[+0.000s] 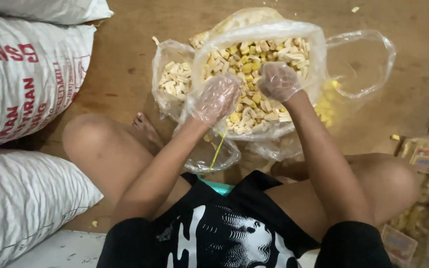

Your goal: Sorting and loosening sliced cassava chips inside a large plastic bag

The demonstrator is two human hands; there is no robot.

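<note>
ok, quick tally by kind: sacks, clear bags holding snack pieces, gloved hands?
White woven sacks: 3, stacked at the left edge
Clear plastic bags with pale and yellow snack pieces: 2, large bag, small bag
Hands in thin plastic gloves: 2, left hand, right hand, both over the large bag
Total: 7

A single view is given, taken from a camera worn on the head and aimed steeply downward and forward. The wearer's forearms, folded knees and black printed shirt are seen close below, the brown floor beyond. White woven sacks are cut off at the left edge.
</note>
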